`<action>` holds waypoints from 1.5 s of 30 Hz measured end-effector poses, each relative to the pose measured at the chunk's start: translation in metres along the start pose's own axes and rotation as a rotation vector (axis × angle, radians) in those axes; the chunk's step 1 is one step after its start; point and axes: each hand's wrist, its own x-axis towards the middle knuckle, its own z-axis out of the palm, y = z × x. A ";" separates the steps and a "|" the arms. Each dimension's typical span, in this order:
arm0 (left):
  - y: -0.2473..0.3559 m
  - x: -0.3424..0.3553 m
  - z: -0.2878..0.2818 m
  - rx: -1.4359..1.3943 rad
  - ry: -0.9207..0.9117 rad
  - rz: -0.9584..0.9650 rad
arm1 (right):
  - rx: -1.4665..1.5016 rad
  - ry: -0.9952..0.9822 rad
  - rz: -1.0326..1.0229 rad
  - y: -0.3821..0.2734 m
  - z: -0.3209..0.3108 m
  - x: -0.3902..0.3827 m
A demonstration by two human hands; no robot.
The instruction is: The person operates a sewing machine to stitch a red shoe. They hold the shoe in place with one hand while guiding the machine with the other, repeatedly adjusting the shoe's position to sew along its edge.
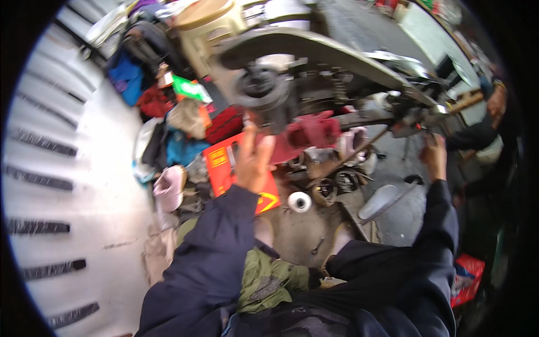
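Observation:
A large dark metal machine (314, 73) with a long curved arm and a round wheel-like part (258, 84) stands before me, slightly blurred. My left hand (255, 163) is raised at its lower left end, fingers stretched upward and apart; whether the fingertips touch the machine cannot be told. Dark red material (306, 135) hangs just right of these fingers, under the machine. Behind the left hand lies a red-orange box (219, 163) with yellow marks. My right hand (435, 157) is closed at the machine's right end, beside a metal joint (412, 124); what its fingers hold is hidden.
A white spool (299, 202) stands on the ground between my feet. Shoes, among them a pink one (170, 188), and bags crowd the left. A beige stool (208, 22) is behind. Another person's hand (497, 104) shows at far right, near a wooden piece (467, 101).

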 end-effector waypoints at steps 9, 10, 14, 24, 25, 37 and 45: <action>-0.016 0.016 -0.011 0.070 -0.044 0.371 | -0.626 -0.162 0.135 -0.048 0.078 -0.065; -0.015 0.017 -0.010 0.144 -0.065 0.435 | -0.657 -0.150 0.125 -0.051 0.078 -0.066; -0.009 0.015 -0.003 -0.180 -0.145 0.405 | -0.615 -0.129 0.134 -0.044 0.075 -0.064; -0.010 0.003 -0.004 0.038 -0.062 0.194 | -0.176 -0.176 0.246 -0.042 0.079 -0.061; -0.009 0.000 -0.003 -0.020 -0.096 0.113 | -0.164 -0.219 0.188 -0.047 0.081 -0.064; -0.004 0.001 -0.007 0.070 -0.097 0.169 | -0.113 0.186 -0.223 -0.100 0.011 -0.021; 0.002 -0.002 -0.002 0.084 -0.037 0.224 | -0.245 -0.009 0.177 -0.005 0.036 -0.020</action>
